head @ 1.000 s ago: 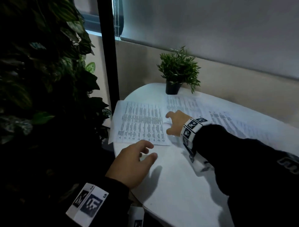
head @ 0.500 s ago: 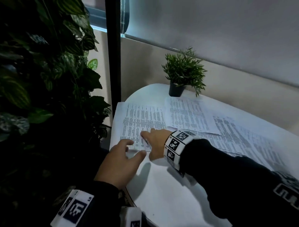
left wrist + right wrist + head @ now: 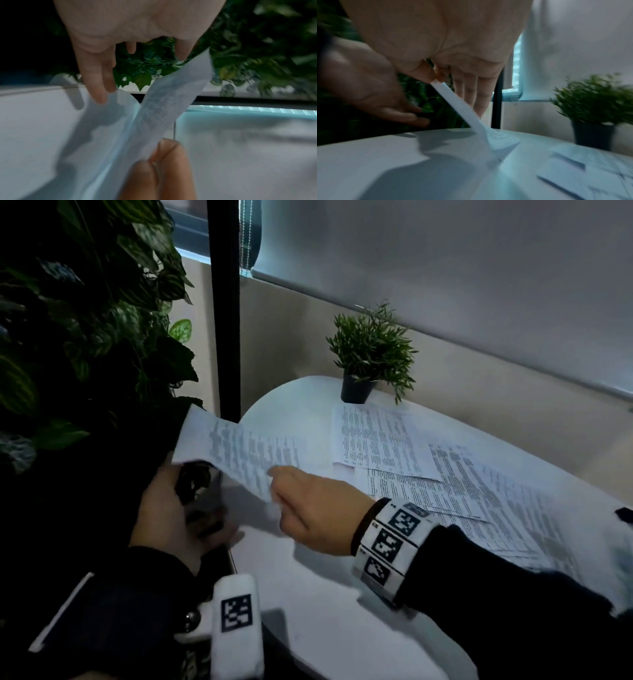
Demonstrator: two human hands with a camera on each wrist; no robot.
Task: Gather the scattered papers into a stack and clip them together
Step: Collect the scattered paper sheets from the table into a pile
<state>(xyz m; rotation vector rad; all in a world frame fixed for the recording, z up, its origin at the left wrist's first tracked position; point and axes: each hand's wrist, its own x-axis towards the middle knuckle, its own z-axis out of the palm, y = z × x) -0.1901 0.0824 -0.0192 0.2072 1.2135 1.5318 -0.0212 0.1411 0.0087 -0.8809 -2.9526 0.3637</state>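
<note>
left hand (image 3: 164,518) lower left, fingers loose under the raised sheet, grip unclear | right hand (image 3: 315,508) centre, thumb and forefinger pinching the lifted sheet (image 3: 239,450), one edge on the white table (image 3: 325,628) | other papers (image 3: 428,470) overlapping centre right | potted plant (image 3: 370,354) upper centre

The tabletop (image 3: 342,628) is plain white. The papers (image 3: 380,440) are white with rows of small dark print. The little plant (image 3: 371,347) is green in a black pot (image 3: 356,389). The wristband (image 3: 390,546) is white with black square-code patches, beside a black sleeve (image 3: 513,604). Big leaves (image 3: 85,320) at left are dark green, some pale-speckled.
</note>
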